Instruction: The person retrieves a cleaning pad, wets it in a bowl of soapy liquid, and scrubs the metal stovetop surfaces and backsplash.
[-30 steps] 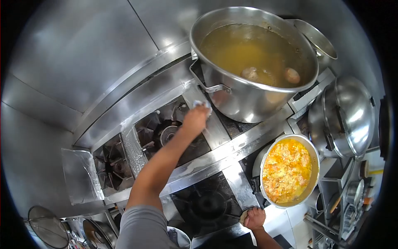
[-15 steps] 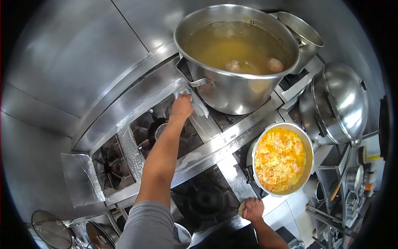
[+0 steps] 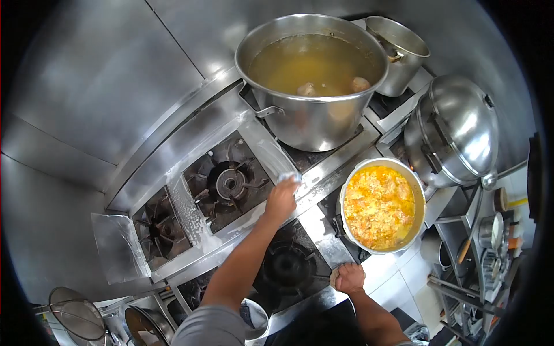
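My left hand [image 3: 281, 199] is closed on a whitish cloth [image 3: 290, 176] pressed to the steel strip of the stove [image 3: 268, 144], beside the middle burner [image 3: 229, 183]. Soapy streaks show on the metal around it. At the stove's front edge my right hand [image 3: 350, 278] is closed on a beige cloth [image 3: 334, 278], partly hidden by the fingers. Just above that hand stands a pot of orange and yellow food [image 3: 381, 207]. A large steel pot [image 3: 317, 121] with yellowish broth is behind my left hand.
A smaller steel pot [image 3: 398, 75] stands at the back right, and a domed steel vessel [image 3: 461, 130] is below it. Shelves with pans [image 3: 490, 230] are at the right. A strainer [image 3: 78, 311] and a bucket [image 3: 254, 317] are near the bottom.
My left hand with its cloth has moved down along the strip, away from the back toward the front. My right hand keeps its place at the edge. The view has shifted.
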Demonstrator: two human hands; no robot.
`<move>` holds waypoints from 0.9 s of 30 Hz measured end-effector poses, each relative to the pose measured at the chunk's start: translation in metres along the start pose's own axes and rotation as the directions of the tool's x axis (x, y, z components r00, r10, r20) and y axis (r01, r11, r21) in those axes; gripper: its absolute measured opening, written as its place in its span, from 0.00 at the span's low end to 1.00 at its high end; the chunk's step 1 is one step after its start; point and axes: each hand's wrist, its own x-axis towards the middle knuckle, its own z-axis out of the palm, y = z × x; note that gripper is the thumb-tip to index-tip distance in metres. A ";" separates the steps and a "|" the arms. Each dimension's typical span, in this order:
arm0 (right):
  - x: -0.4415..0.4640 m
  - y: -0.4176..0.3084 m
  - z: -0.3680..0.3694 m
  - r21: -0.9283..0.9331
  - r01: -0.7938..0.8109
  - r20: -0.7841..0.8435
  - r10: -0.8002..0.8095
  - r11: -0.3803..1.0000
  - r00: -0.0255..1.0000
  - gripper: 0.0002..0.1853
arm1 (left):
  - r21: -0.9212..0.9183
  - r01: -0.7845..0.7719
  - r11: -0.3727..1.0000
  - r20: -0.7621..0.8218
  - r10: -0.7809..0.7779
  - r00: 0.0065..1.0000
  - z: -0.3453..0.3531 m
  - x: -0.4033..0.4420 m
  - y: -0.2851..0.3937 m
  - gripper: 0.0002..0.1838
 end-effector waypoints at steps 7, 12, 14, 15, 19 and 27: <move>0.001 -0.003 -0.004 -0.003 -0.035 0.040 0.035 0.999 0.999 0.11 | -0.907 0.305 -0.291 0.410 -0.438 0.800 -0.110 -0.055 0.059 0.22; -0.001 0.000 0.002 0.016 -0.028 0.042 0.028 0.999 0.999 0.12 | -0.885 0.196 -0.422 0.378 -0.406 0.832 -0.131 -0.069 0.082 0.27; -0.001 0.000 0.003 0.028 -0.029 0.041 0.028 0.999 0.999 0.12 | -0.882 0.188 -0.433 0.371 -0.390 0.843 -0.132 -0.069 0.086 0.29; -0.001 0.000 0.003 0.024 -0.017 0.022 0.017 1.000 1.000 0.12 | -0.884 0.188 -0.428 0.366 -0.384 0.848 -0.132 -0.069 0.087 0.29; -0.002 0.001 0.006 0.023 -0.008 -0.008 0.008 1.000 1.000 0.12 | -0.891 0.190 -0.413 0.359 -0.381 0.852 -0.126 -0.065 0.088 0.29; 0.002 -0.003 -0.001 0.039 -0.017 -0.037 0.019 0.999 0.999 0.11 | -0.936 0.252 -0.245 0.338 -0.430 0.837 -0.110 -0.053 0.079 0.28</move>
